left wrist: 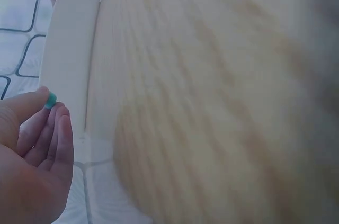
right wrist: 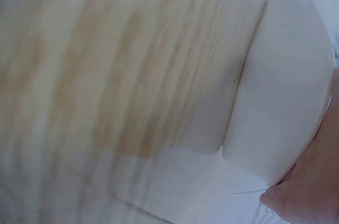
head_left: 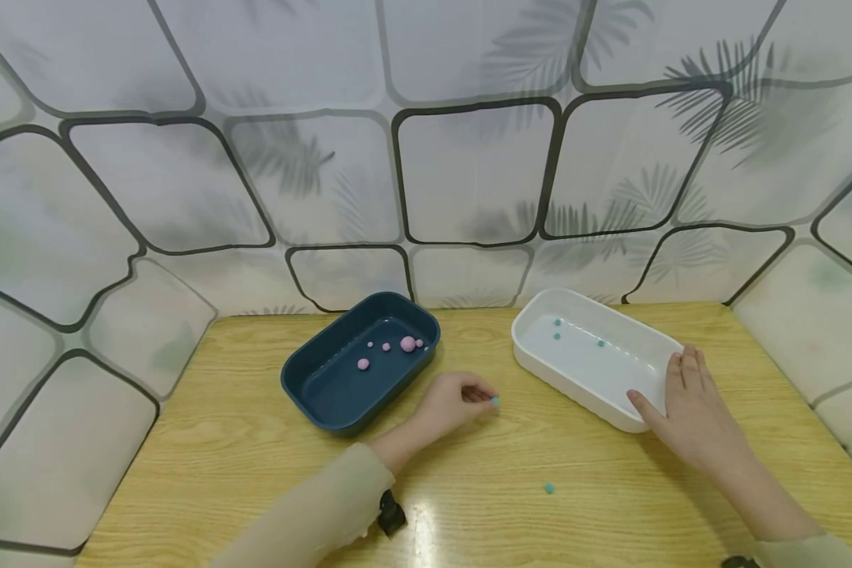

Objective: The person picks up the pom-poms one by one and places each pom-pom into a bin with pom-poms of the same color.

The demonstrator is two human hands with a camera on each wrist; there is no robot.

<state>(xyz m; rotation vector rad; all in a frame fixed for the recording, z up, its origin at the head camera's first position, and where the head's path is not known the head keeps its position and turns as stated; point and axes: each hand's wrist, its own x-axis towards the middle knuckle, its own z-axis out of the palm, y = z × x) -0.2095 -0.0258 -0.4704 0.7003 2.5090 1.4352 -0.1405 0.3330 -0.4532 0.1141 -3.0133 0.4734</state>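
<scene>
Between thumb and fingertips, my left hand (head_left: 456, 404) pinches a small teal ball (left wrist: 51, 100), low over the wooden table between two trays. My right hand (head_left: 697, 418) rests with extended fingers on the near right end of the white tray (head_left: 575, 383), thumb on the front rim. Inside that tray lie three teal balls (head_left: 600, 343). Another teal ball (head_left: 550, 488) lies on the table in front of it. The right wrist view shows the white tray's outer wall (right wrist: 278, 86) with part of the hand at its rim.
A dark blue tray (head_left: 323, 398) stands to the left, holding several pink balls (head_left: 408, 344) of different sizes. Both trays sit on the wood-grain table (head_left: 206, 457). Patterned cloth (head_left: 476, 173) rises behind the table and at both sides.
</scene>
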